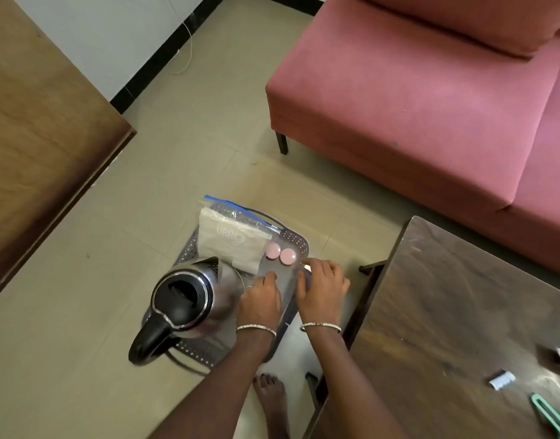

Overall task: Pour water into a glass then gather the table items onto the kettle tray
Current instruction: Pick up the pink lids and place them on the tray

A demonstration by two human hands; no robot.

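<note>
A dark grey perforated tray (300, 241) lies on the floor. On its left side stands a steel kettle (190, 296) with a black handle and its lid open. A clear zip bag (237, 236) with a blue seal lies across the tray; it holds a white packet and two pink discs (280, 253). My left hand (260, 301) rests on the near part of the bag, right beside the kettle. My right hand (323, 288) grips the bag's near right edge at the tray's rim. No glass shows in this view.
A dark wooden table (456, 312) stands to the right with a small white striped item (502, 380), a green tool (549, 416) and a white object at the edge. A pink sofa (415, 99) is beyond; a brown wooden surface (41, 122) is left. My bare foot (270, 397) stands near the tray.
</note>
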